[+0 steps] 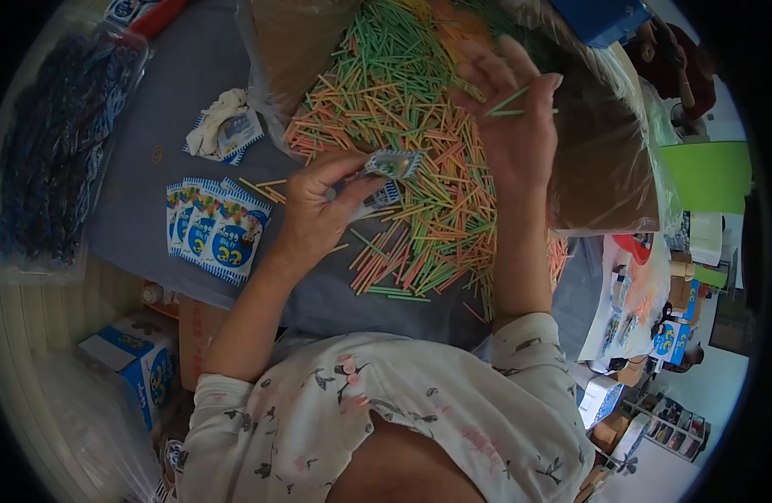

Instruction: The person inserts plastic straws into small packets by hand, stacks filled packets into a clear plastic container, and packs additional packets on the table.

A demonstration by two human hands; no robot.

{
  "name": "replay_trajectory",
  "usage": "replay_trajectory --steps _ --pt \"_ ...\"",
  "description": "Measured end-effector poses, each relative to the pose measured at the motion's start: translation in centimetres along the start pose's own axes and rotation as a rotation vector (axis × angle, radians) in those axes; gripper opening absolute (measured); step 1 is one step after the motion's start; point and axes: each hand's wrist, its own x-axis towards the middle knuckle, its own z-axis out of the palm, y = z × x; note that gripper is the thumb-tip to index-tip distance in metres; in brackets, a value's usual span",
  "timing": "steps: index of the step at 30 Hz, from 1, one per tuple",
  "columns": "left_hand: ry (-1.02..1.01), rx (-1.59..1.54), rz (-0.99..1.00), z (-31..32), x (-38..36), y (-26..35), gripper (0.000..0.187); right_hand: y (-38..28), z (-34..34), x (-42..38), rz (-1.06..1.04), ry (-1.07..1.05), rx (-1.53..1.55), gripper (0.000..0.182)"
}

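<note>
1. Packet [396, 163] is pinched in our left hand [307, 215], above the stick pile [440, 189]; a slipping thumb could drop it.
2. Our right hand [518, 151] is half open, green sticks [509, 101] across it; so loose hold could scatter them.

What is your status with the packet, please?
Left hand gripping packet. Right hand open, green stick across it. Pile before them, nothing visibly in the way.
</note>
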Motion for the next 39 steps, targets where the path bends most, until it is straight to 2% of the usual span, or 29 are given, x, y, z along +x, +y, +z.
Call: replay_trajectory --steps 2,3,4,6,8,10,11,13,14,16,17,19,20,22,24,25,26,27,28,29,31,32,34,36,37,39 --pt "0.013 -0.063 0.001 -0.2 -0.6 0.7 0.023 -1.2 -2.4 0.8 -0.050 0.262 -0.603 0.055" --pt "0.028 -0.128 0.005 -0.3 -0.9 1.0 0.023 -1.2 -2.4 0.3 -0.096 0.176 -1.059 0.052" --pt "0.034 -0.123 0.006 -0.5 -1.1 1.1 0.023 -0.9 -2.1 -0.2 -0.098 0.170 -1.053 0.052" --pt "0.034 -0.087 0.081 -0.6 -1.5 1.0 0.024 -0.3 -0.3 -2.3 -0.316 -0.078 -1.317 0.049" --pt "0.056 -0.071 0.085 -0.2 -2.0 1.6 0.022 0.3 3.7 -4.7 -0.148 -0.269 -0.883 0.048" --pt "0.047 -0.067 0.102 0.0 -2.3 2.0 0.021 1.5 5.8 -5.9 -0.188 -0.749 -1.373 0.051" --pt "0.006 0.026 0.068 -0.3 -2.7 2.3 0.018 1.8 5.7 -6.0 -0.186 -0.731 -1.385 0.051" --pt "-0.039 0.118 0.049 -1.1 -3.7 2.7 0.015 2.2 5.1 -5.6 -0.061 -0.586 -1.145 0.054" --pt "0.021 0.128 0.017 -1.6 -4.5 2.9 0.012 1.9 5.1 -5.1 -0.067 -0.583 -1.148 0.054" --pt "0.093 0.145 -0.022 -2.4 -5.1 3.0 0.009 1.2 5.4 -4.2 -0.242 -0.625 -1.251 0.052" --pt "0.093 0.181 0.040 -2.7 -5.3 3.2 0.010 2.2 6.4 -4.6 -0.244 -0.632 -1.242 0.052" --pt "0.089 0.217 0.110 -3.2 -5.3 3.9 0.010 4.3 8.8 -5.7 0.019 -0.695 -0.916 0.047" --pt "0.130 0.260 0.056 -3.4 -5.4 4.4 0.012 4.3 8.4 -5.0 0.015 -0.696 -0.921 0.047" --pt "0.176 0.303 -0.003 -4.2 -6.0 5.3 0.015 4.0 7.2 -2.3 -0.165 -0.679 -1.150 0.040" --pt "0.301 0.557 -0.046 -6.6 -6.9 5.9 0.019 3.4 4.5 1.5 -0.180 -0.375 -1.207 0.031" --pt "0.287 0.800 -0.051 -8.5 -7.8 4.9 0.022 3.7 2.2 3.9 -0.174 -0.219 -1.280 0.029" --pt "0.286 0.801 -0.051 -8.9 -7.9 5.0 0.022 4.2 -0.9 6.2 -0.158 -0.144 -1.536 0.029" --pt "0.218 1.224 -0.039 -9.2 -8.0 5.1 0.024 4.9 -3.4 8.4 -0.142 -0.066 -1.791 0.028" --pt "0.138 1.645 -0.027 -9.3 -7.9 5.2 0.025 4.9 -3.7 10.3 0.056 -0.106 -2.006 0.027" --pt "0.139 1.647 -0.028 -9.1 -7.5 5.5 0.025 5.0 -4.0 11.9 0.273 -0.145 -2.209 0.026" --pt "0.206 1.639 0.109 -7.5 -6.5 6.2 0.036 6.3 -4.7 13.5 0.284 -0.199 -2.230 0.028" --pt "0.203 1.638 0.091 -6.3 -5.9 6.2 0.036 7.3 -4.8 14.2 0.288 -0.260 -2.251 0.030" --pt "-0.010 1.244 0.251 -3.4 -4.2 5.9 0.041 9.5 -5.2 16.1 0.278 -0.316 -2.304 0.027" --pt "-0.176 1.158 0.254 0.0 -3.3 3.4 0.037 9.6 -5.5 16.0 0.260 -0.335 -2.369 0.025" --pt "-0.179 1.153 0.263 0.7 -3.0 2.0 0.037 9.0 -5.9 15.7 0.243 -0.300 -2.357 0.025" --pt "-0.243 1.201 0.249 1.7 -2.8 -0.3 0.024 7.8 -7.0 14.9 0.202 -0.238 -2.335 0.025"
